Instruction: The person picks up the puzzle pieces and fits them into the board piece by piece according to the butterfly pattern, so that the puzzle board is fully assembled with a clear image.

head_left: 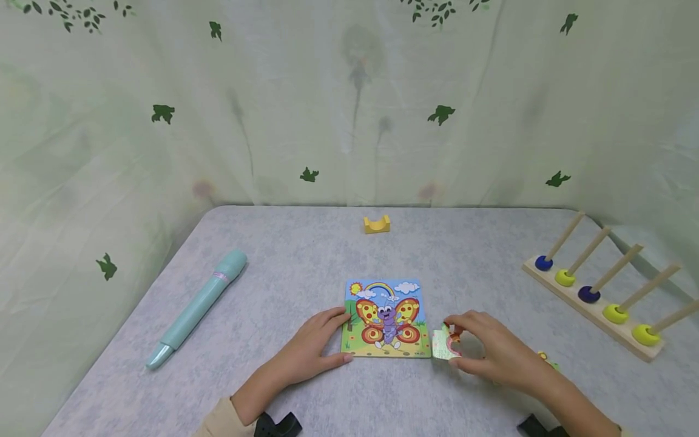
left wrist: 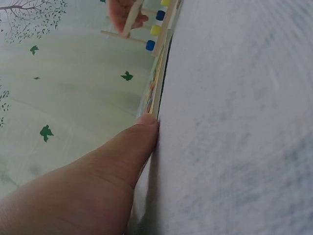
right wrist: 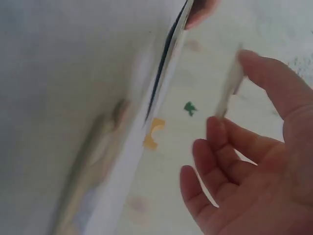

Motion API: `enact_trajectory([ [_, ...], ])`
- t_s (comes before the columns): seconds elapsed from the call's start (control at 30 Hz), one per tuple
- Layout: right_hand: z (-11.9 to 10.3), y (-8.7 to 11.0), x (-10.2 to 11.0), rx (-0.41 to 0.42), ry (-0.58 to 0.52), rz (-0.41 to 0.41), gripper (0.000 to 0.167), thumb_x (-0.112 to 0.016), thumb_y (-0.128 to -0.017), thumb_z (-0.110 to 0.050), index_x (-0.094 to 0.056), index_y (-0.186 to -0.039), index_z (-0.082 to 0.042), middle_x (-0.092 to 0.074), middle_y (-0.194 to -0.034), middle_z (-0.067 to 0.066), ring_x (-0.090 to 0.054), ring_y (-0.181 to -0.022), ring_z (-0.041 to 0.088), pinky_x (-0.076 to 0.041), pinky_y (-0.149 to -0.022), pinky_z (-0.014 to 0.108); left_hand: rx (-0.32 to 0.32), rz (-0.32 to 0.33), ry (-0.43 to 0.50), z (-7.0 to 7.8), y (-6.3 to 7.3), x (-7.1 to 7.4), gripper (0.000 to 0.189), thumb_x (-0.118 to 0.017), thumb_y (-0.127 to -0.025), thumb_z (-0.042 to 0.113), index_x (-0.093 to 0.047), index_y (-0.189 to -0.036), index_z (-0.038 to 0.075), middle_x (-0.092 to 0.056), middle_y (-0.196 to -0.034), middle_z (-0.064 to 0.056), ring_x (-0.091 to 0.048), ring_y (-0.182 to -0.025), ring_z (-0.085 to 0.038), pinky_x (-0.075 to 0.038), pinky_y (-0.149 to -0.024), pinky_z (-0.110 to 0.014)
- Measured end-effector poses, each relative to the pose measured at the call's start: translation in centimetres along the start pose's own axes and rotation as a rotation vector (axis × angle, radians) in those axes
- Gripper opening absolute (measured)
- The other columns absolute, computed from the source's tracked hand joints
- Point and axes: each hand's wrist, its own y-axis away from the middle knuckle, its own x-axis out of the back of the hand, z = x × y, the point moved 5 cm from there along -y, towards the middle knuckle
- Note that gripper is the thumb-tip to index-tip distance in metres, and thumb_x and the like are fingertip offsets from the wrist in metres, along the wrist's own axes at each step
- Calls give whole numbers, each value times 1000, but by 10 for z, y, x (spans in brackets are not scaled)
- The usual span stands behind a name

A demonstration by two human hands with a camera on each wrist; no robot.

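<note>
A square picture board (head_left: 386, 318) with a butterfly, a rainbow and a sun lies flat on the grey table. My left hand (head_left: 311, 346) rests at its left side, thumb (left wrist: 132, 142) and fingertips touching the edge. Just right of the board, my right hand (head_left: 486, 349) pinches a small puzzle piece (head_left: 445, 345) between thumb and fingers. The piece is tilted and held off the table in the right wrist view; part of its picture is covered by fingers. Another colourful piece (head_left: 548, 362) lies partly hidden behind the right forearm.
A wooden peg stand (head_left: 592, 309) with blue and yellow beads stands at the right. On the left lies a teal pen-shaped tube (head_left: 199, 306). A yellow notched block (head_left: 377, 225) sits near the table's back edge. Behind hangs a leaf-patterned curtain (head_left: 327, 91).
</note>
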Motion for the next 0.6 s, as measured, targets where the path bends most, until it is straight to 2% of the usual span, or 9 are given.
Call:
enact_trajectory([
  [0.1,-16,-11,1,19,-28,53,56,-71,-76,-38,-53,-122,-13,-51,-103,-16,-50,-92,11,-46,-76,35,1,-3,2,0,0,0,73,-53,-81,57,-36,-138,14,-28,-142,-1,-25,-129,-20,-24,-102,-42],
  [0.27,-39,-33,-9,38,-133,85,59,-71,-76,-34,-50,-127,-13,-51,-107,-11,-48,-97,14,-47,-76,36,-4,0,11,2,0,2,72,-55,-82,54,-36,-138,14,-29,-142,-2,-25,-129,-21,-24,-102,-42],
  [0.43,-52,-53,-33,54,-187,44,55,-71,-77,-30,-52,-124,-9,-51,-108,-3,-47,-94,17,-46,-73,31,-1,-1,26,3,1,3,71,-57,-82,52,-36,-138,13,-29,-142,-3,-25,-128,-21,-24,-101,-44],
  [0.6,-50,-66,-60,30,-144,-25,55,-70,-78,-34,-54,-124,-8,-52,-104,-4,-48,-89,13,-43,-72,28,-10,3,28,3,1,3,71,-55,-82,54,-36,-138,13,-29,-142,-3,-25,-128,-21,-24,-101,-44],
])
